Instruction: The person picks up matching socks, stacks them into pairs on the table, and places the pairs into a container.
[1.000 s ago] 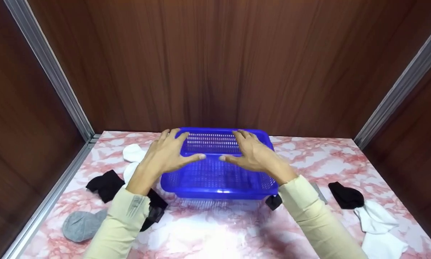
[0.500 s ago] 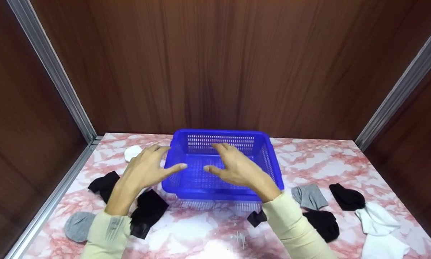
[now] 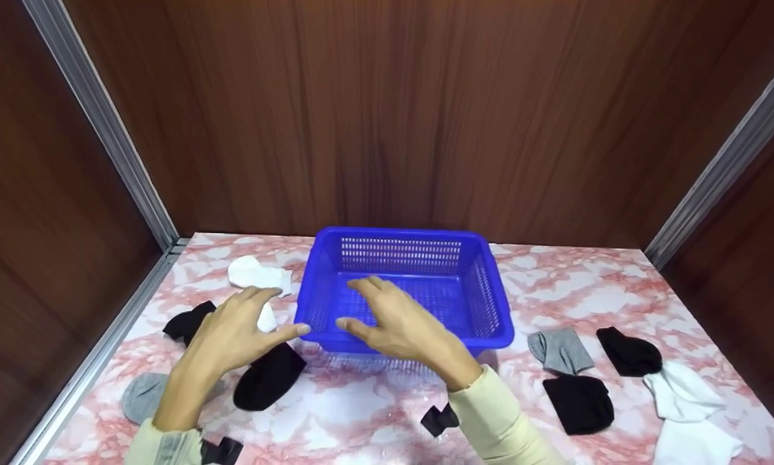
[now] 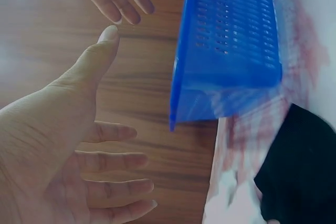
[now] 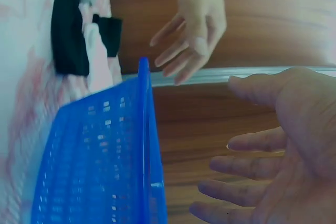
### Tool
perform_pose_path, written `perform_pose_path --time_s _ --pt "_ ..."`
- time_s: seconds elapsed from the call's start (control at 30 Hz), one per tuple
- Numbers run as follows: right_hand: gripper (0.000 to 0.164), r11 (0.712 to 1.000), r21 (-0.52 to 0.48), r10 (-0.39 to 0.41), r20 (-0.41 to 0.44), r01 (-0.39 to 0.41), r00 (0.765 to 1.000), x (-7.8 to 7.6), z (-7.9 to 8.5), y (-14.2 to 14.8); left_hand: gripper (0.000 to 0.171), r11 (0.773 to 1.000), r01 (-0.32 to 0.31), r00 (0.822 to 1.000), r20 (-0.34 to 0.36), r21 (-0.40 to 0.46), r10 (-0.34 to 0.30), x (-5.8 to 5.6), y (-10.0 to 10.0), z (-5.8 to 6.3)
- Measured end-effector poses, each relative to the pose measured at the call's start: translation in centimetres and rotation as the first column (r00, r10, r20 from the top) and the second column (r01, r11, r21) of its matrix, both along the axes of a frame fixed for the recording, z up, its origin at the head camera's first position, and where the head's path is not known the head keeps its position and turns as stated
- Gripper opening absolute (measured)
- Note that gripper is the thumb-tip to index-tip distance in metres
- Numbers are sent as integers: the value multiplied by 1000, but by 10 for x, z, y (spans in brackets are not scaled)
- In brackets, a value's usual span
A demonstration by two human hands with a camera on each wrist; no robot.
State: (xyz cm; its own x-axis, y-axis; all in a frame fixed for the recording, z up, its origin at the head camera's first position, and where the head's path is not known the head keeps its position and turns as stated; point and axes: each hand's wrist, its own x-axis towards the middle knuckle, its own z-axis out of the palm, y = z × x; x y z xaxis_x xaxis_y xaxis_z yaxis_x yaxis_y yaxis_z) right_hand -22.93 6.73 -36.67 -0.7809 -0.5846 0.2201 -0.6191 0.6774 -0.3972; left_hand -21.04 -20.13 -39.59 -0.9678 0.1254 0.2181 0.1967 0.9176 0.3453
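A blue perforated plastic basket (image 3: 502,303) stands on the table against the back wall, with nothing in it. My right hand (image 3: 400,323) hovers over the basket's front left part, fingers extended and thumb apart. Off the basket's left front corner is my left hand (image 3: 232,332), also with spread fingers and holding nothing. Both wrist views show the palms apart from the basket rim. Below and beside the left hand lie a black sock (image 3: 271,381), a grey sock (image 3: 143,395), another black sock (image 3: 187,323) partly hidden by the hand, and white socks (image 3: 258,274).
On the right side lie a grey sock (image 3: 564,349), a black sock (image 3: 579,405), a second black sock (image 3: 629,352) and white socks (image 3: 684,395). Brown wood-grain walls (image 3: 387,129) enclose the pink marbled table (image 3: 355,420). A small dark piece (image 3: 439,420) shows beside the right sleeve.
Both hands have drawn away from the basket's far part, toward the front and left. The basket stays put, and socks that the arms covered now show.
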Motion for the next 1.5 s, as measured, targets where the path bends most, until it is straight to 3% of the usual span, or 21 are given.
perform_pose_path --time_s 0.3,0.57,0.77,0.9,1.1,1.33,1.4,1.5 --pt "61 989 -144 54 67 -44 996 12 -9 -16 92 997 -66 998 3 41 66 15 -21 -15" --pt "47 949 -300 135 118 -94 984 19 -25 -30 94 993 -80 997 16 85 79 24 -36 -29" --pt "39 906 -400 209 137 -138 968 23 -41 -43 95 989 -92 994 66 115 84 29 -40 -42" --pt "36 912 -391 212 180 -128 961 26 -54 -52 93 988 -76 994 87 132 65 28 -42 -50" --pt "33 937 -322 217 242 -132 946 24 -75 -64 70 986 -99 988 133 136 81 25 -44 -63" --pt "49 972 -191 187 259 -140 948 17 -104 -71 53 985 -117 986 133 130 99 25 -40 -78" --pt "53 970 -221 169 327 -98 930 16 -109 -74 51 985 -123 986 131 120 107 25 -38 -80" --pt "57 948 -317 150 452 1 879 14 -117 -81 42 985 -132 982 150 113 115 24 -36 -82"
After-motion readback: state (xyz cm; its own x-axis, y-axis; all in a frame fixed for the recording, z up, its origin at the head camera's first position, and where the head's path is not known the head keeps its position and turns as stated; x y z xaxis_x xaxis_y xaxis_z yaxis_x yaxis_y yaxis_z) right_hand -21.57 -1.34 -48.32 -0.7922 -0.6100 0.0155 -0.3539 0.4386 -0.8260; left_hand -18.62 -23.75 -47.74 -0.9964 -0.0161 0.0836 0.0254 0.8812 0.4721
